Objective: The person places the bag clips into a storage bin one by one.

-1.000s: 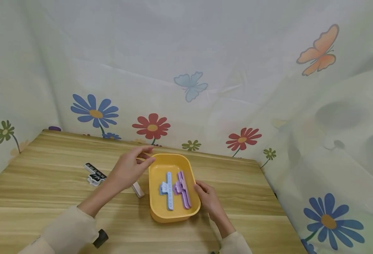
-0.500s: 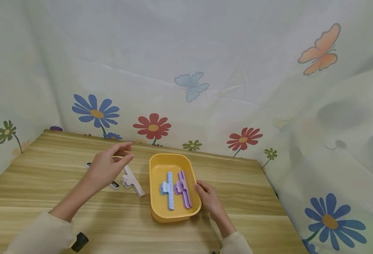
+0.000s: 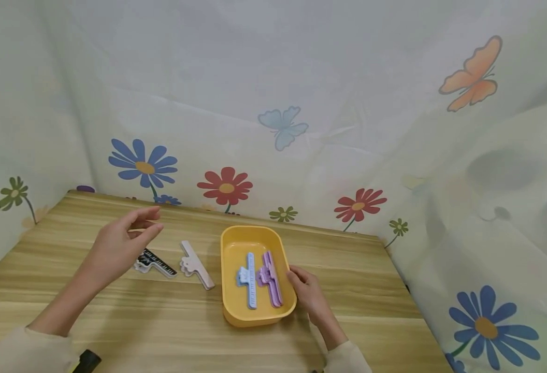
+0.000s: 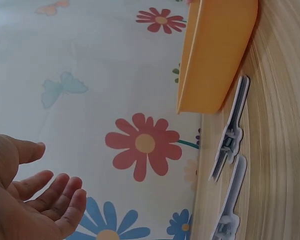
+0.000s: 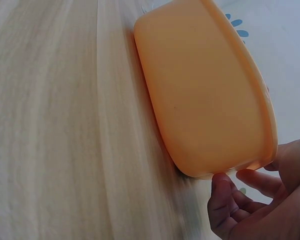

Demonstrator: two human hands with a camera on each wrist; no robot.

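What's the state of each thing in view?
Yellow plastic tub: upright, uncovered
Light-blue bar clip: lying in tub
Purple bar clip: lying in tub
Whitish bar clip: lying on wood-grain table
Black-and-white bar clip: on table, partly hidden
Left hand: raised, holding nothing
Right hand: gripping tub rim

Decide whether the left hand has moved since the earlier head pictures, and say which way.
Yes: in the head view, the left hand has moved left, away from the yellow container, whose rim it overlapped earlier.

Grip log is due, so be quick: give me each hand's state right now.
Left hand: open, holding nothing.
Right hand: closed, holding the yellow bin by its side.
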